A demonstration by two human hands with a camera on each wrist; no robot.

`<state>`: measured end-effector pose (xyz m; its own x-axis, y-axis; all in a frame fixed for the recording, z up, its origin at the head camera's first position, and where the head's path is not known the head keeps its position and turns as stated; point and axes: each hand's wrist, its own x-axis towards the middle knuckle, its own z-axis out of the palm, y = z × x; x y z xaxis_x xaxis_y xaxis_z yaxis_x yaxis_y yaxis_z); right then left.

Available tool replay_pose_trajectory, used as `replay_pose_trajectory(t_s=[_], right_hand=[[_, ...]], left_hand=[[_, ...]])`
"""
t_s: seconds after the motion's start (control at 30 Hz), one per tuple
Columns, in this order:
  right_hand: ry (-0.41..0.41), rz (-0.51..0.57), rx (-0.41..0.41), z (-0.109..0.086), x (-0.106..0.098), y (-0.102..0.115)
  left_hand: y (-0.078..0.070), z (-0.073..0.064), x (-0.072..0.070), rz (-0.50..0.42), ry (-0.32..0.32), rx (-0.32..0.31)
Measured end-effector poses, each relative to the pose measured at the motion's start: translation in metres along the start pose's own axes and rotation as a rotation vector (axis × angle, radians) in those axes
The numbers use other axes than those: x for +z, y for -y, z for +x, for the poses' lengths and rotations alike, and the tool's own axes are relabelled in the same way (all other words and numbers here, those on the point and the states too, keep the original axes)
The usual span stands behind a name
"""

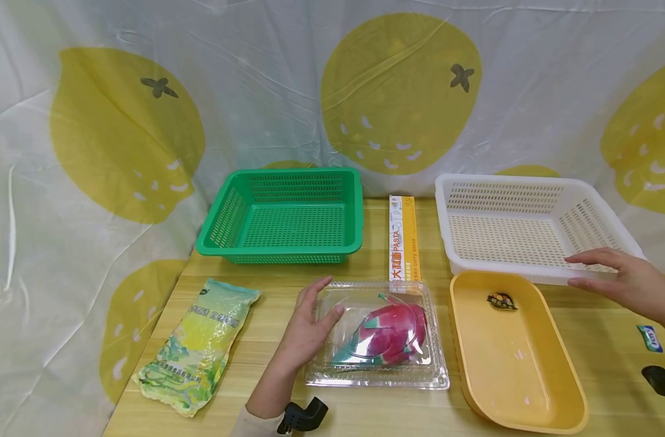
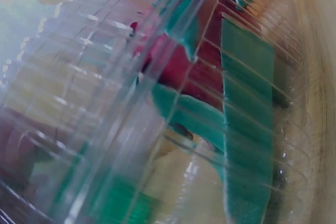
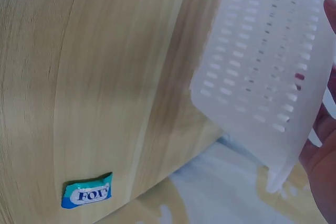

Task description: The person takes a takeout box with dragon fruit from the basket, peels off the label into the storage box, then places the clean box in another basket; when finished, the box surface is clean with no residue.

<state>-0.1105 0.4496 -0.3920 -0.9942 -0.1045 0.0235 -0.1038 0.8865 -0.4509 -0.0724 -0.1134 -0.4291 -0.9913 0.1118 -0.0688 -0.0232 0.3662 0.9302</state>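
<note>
My left hand (image 1: pixel 306 331) is at the left edge of a clear plastic clamshell box (image 1: pixel 436 364), its thumb and fingers spread apart over the lid. Inside the box lies a pink dragon fruit (image 1: pixel 392 331) with green scales, also visible through the ridged plastic in the left wrist view. Over the front right rim of a white slotted basket (image 1: pixel 540 276) reaches my right hand (image 1: pixel 633 285), thumb and fingers apart with nothing between them. The right wrist view has this hand (image 3: pixel 323 166) beside the basket's wall (image 3: pixel 252 72).
A green basket (image 1: pixel 289 250) stands at the back left, a printed pasta box (image 1: pixel 403 240) beside it. Front left lies a green-yellow food bag (image 1: pixel 201 346). A yellow tub (image 1: pixel 513 364) contains a small dark wrapped item (image 1: pixel 501 301). A small blue-green packet (image 1: pixel 650 338) lies far right.
</note>
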Motion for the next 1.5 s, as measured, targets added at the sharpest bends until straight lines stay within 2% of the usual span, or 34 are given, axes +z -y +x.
replay_pose_trajectory(t_s=[0.13,0.23,0.37,0.63,0.93,1.1,1.23,1.37,1.5], right_hand=[[0.102,0.006,0.077,0.001,-0.002,-0.003],[0.127,0.015,0.112,0.000,-0.001,-0.003],[0.128,0.018,0.116,0.001,-0.001,-0.003],[0.184,0.031,0.127,0.004,-0.003,-0.003],[0.207,0.033,0.125,0.006,-0.004,-0.005],[0.211,0.041,0.126,0.005,-0.003,-0.006],[0.214,0.048,0.127,0.005,-0.001,-0.008],[0.211,0.046,0.126,0.005,-0.001,-0.009],[0.211,0.042,0.123,0.006,-0.002,-0.009]], left_hand=[[0.000,0.000,0.000,-0.029,0.007,-0.065],[0.000,0.000,0.000,-0.055,0.016,-0.115],[-0.001,-0.001,-0.001,-0.081,0.020,-0.135],[-0.005,-0.004,-0.005,-0.204,0.031,-0.076],[-0.015,-0.009,-0.012,-0.212,0.038,-0.045],[-0.028,-0.007,-0.022,-0.265,0.060,-0.032],[-0.045,0.000,-0.024,-0.319,0.078,-0.022],[-0.064,0.013,-0.016,-0.368,0.082,-0.020],[-0.086,0.029,-0.004,-0.380,0.085,0.021]])
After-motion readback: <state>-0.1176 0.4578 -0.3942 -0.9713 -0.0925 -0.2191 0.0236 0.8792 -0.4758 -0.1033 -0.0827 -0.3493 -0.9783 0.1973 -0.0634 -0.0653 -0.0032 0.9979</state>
